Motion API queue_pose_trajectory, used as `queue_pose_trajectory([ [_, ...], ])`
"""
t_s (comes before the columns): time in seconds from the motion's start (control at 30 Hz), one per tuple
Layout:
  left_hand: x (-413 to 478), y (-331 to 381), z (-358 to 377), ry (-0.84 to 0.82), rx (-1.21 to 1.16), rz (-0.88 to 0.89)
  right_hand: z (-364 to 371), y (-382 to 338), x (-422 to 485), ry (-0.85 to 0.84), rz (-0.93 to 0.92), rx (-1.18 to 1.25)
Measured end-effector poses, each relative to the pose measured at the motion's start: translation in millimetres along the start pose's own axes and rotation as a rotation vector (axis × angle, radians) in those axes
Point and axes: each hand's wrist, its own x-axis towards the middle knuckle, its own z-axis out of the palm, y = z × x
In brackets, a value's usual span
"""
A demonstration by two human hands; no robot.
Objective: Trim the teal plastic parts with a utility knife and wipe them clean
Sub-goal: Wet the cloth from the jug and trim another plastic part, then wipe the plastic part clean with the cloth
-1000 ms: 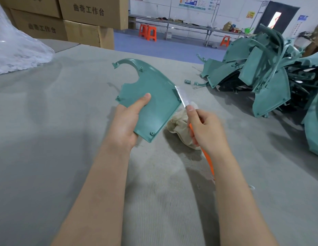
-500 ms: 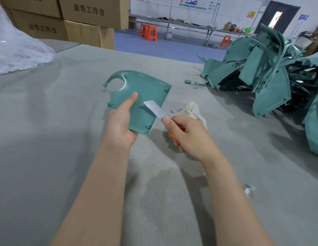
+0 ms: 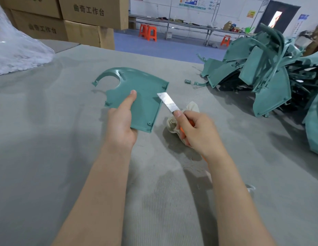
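Note:
My left hand (image 3: 121, 124) grips a flat teal plastic part (image 3: 143, 93) with a curved cutout, thumb lying on its upper face, above the grey felt table (image 3: 48, 139). My right hand (image 3: 197, 131) holds an orange utility knife (image 3: 168, 102). The bare steel blade points up-left and touches the part's right edge. Most of the orange handle is hidden inside my fist. A cream cloth (image 3: 189, 110) lies crumpled on the table under and behind my right hand.
A big heap of teal plastic parts (image 3: 266, 77) fills the right side of the table, with small teal offcuts (image 3: 187, 81) beside it. Cardboard boxes (image 3: 80, 20) stand at the back left, next to a white plastic bag (image 3: 14, 50). Orange stools (image 3: 148, 31) stand beyond.
The teal part tilted down flatter and then turned slightly. The knife left the part's upper right edge, swung over its face, and now meets the right edge lower down.

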Motion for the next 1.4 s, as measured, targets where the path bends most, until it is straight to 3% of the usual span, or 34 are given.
queue_pose_trajectory([
  [0.1, 0, 1, -1, -0.005, 0.006, -0.018, 1, -1, -1, -0.031, -0.008, -0.068],
  [0.47, -4, 4, 0, -0.012, -0.021, -0.058, -1, -6, -5, -0.126, 0.032, 0.051],
  [0.87, -1, 5, -3, 0.007, -0.036, -0.039, -2, -22, -16, -0.568, 0.064, 0.051],
  [1.1, -7, -3, 7, -0.064, 0.092, 0.131, -8, -15, -3, 0.045, 0.161, 0.237],
  [1.2, -9, -5, 9, -0.121, 0.133, 0.158, -7, -11, -1, 0.113, 0.169, 0.210],
  [1.4, -6, -7, 8, -0.169, 0.188, 0.166, -6, -11, -1, 0.093, 0.135, 0.104],
])
